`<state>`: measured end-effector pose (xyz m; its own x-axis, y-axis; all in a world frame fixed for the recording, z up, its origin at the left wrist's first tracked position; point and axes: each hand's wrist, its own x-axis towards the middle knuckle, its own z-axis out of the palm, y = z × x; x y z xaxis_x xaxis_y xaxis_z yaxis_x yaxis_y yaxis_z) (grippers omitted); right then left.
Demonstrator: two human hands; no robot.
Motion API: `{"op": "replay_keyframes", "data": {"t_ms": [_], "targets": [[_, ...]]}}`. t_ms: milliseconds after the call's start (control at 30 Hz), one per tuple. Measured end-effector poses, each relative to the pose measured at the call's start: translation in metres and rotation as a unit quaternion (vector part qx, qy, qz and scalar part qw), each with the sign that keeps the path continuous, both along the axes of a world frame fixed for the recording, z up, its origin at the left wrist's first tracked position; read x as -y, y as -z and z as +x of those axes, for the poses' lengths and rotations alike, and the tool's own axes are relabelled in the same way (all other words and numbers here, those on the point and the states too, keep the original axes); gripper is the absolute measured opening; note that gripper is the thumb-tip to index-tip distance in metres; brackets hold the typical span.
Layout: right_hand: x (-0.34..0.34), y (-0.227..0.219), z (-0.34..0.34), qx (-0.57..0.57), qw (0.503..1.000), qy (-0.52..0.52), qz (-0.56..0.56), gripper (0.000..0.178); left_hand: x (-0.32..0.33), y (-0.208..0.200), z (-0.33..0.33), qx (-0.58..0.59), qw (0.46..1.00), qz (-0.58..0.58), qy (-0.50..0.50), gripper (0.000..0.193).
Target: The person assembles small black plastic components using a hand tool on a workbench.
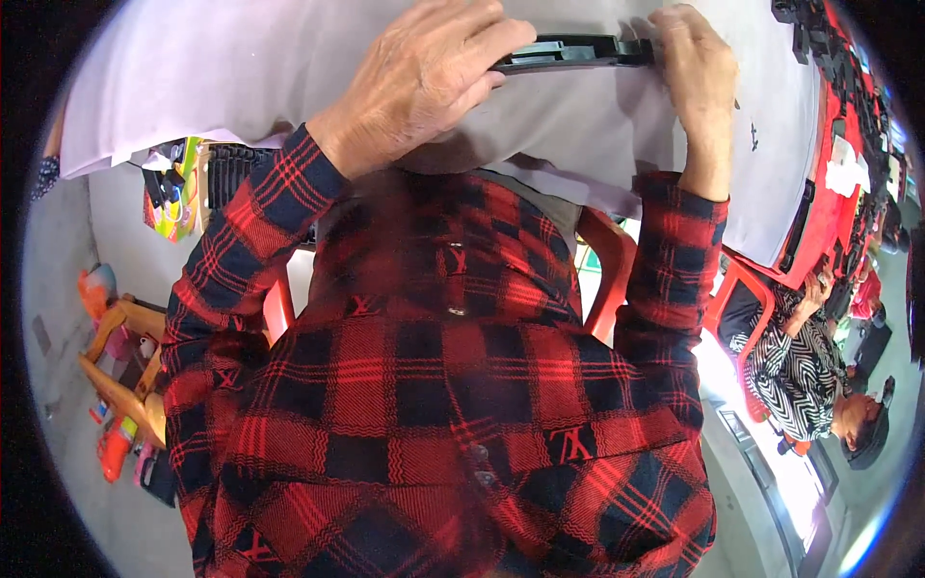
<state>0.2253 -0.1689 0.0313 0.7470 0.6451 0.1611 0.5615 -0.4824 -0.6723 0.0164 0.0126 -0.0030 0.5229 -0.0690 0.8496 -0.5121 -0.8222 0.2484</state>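
A long, narrow black plastic part (631, 55) lies crosswise just above or on the pale cloth, with a grey-green strip inside its hollow. My left hand (424, 77) is closed on its left end, thumb and fingers pinching it. At the other end my right hand (701, 82) is closed with curled fingers against the part; its fingertips are partly hidden. The part stretches level between both hands.
Pale cloth (231, 67) covers the table, with a small black piece (754, 137) on it. At right, many black parts and a white crumpled tissue (846, 169) lie on red cloth (836, 222); a co-worker (800, 376) sits nearby. A crate of black parts (236, 173) stands at left.
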Motion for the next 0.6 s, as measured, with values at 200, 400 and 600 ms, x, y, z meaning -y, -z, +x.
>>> {"op": "replay_keyframes", "data": {"t_ms": [200,400,600], "targets": [[-0.012,-0.028,-0.052,0.215,0.968,-0.118,0.058,0.024,0.01,-0.03,-0.017,-0.259,0.962,-0.002,-0.085,0.03],[-0.001,0.006,-0.069,0.272,0.941,-0.199,0.028,0.019,-0.003,0.02,0.009,0.036,0.994,0.074,-0.075,0.027],[-0.001,0.014,-0.08,0.307,0.937,-0.166,0.002,0.028,-0.003,0.021,0.007,-0.004,0.993,0.091,-0.079,0.03]]}}
